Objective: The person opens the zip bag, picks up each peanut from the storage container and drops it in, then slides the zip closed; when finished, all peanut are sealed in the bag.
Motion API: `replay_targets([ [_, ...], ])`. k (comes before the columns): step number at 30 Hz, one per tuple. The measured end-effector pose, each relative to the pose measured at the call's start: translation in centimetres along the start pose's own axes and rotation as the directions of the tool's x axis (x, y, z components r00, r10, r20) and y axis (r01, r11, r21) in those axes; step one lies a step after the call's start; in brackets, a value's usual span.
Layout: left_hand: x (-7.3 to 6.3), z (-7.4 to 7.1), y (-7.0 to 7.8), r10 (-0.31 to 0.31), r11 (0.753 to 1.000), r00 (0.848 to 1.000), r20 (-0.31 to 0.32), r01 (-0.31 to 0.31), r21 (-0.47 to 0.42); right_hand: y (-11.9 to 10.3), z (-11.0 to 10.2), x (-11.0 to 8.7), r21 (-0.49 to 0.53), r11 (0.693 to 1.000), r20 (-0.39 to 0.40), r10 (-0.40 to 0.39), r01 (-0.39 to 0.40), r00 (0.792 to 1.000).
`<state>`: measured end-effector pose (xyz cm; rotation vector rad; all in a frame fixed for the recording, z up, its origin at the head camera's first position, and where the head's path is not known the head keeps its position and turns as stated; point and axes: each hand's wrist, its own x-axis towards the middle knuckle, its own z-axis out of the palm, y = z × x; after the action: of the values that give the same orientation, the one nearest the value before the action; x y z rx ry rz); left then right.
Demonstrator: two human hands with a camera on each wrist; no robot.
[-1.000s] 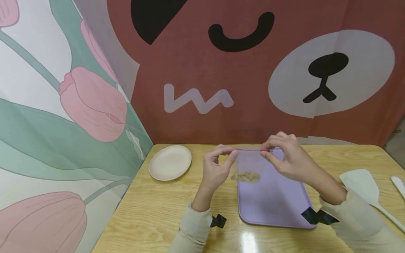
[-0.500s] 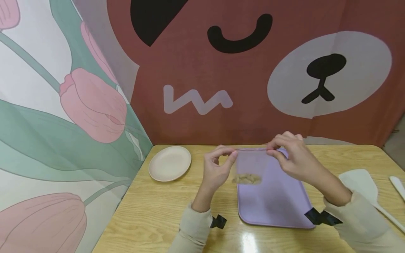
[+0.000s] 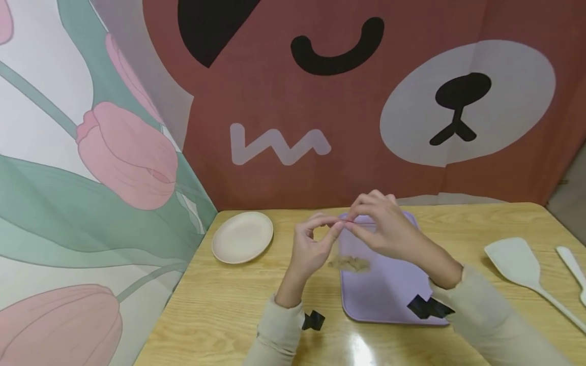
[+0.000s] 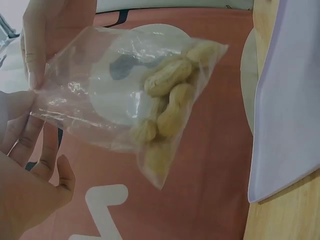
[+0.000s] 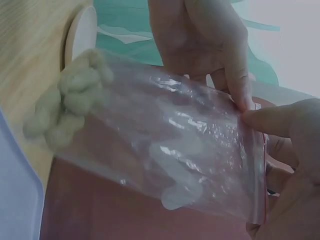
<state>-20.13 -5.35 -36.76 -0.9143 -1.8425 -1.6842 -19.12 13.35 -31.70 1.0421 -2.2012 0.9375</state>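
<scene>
A clear zip bag (image 5: 200, 135) hangs above the purple tray (image 3: 389, 300), its red-edged mouth uppermost in the head view. Several peanuts in their shells (image 4: 170, 80) lie gathered at its bottom. My left hand (image 3: 311, 246) pinches one end of the mouth between thumb and fingers. Beside it, my right hand (image 3: 389, 229) pinches the same edge, and the two sets of fingertips meet at that corner. From the right wrist view, the rest of the red strip runs beneath the right fingers, which partly hide it.
A cream plate (image 3: 242, 238) lies at the back left of the wooden table (image 3: 220, 315). To the right are a white spatula (image 3: 517, 262) and the handle of another white utensil (image 3: 569, 264), cut off by the frame. A printed cloth (image 3: 274, 183) stands behind the table.
My right hand first slid slightly right along the bag's mouth, then came back left to meet the left hand. The left hand has stayed nearly still. The head view has shifted a little.
</scene>
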Motion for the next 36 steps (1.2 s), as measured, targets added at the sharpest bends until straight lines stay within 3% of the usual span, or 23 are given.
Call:
replay_targets([
  [6,0.0,-0.3,-0.1,0.004,1.000,1.000,-0.020,-0.004,0.014,0.0,-0.3,-0.1,-0.046,0.999,0.000,0.006,-0.006,1.000],
  [16,0.0,-1.1,-0.3,-0.007,1.000,0.998,-0.065,0.008,0.013,1.6,-3.0,-2.2,-0.052,0.998,-0.042,0.046,-0.048,0.998],
  [22,-0.1,-1.2,-0.3,-0.017,1.000,0.998,-0.053,0.018,0.015,2.0,-3.4,-3.3,-0.034,0.997,-0.055,0.062,-0.064,0.997],
  [25,-0.3,-1.8,0.0,-0.052,0.998,0.998,-0.037,0.054,0.042,2.0,-2.9,-3.3,-0.015,0.998,-0.061,0.060,-0.061,0.996],
  [28,-0.4,-2.9,0.2,-0.100,0.991,0.995,0.002,0.099,0.092,1.9,-2.1,-3.2,0.002,0.997,-0.050,0.073,-0.073,0.996],
  [32,-0.7,-5.4,0.4,-0.142,0.981,0.984,0.109,0.125,0.149,1.6,-0.2,-3.5,0.033,0.995,-0.019,0.092,-0.091,0.996],
  [34,-0.9,-6.8,0.5,-0.165,0.976,0.970,0.179,0.135,0.171,1.4,0.9,-3.7,0.059,0.994,-0.008,0.093,-0.092,0.996],
  [36,-1.2,-8.2,0.5,-0.216,0.965,0.944,0.249,0.167,0.204,1.2,2.2,-3.9,0.082,0.992,0.007,0.091,-0.091,0.996],
])
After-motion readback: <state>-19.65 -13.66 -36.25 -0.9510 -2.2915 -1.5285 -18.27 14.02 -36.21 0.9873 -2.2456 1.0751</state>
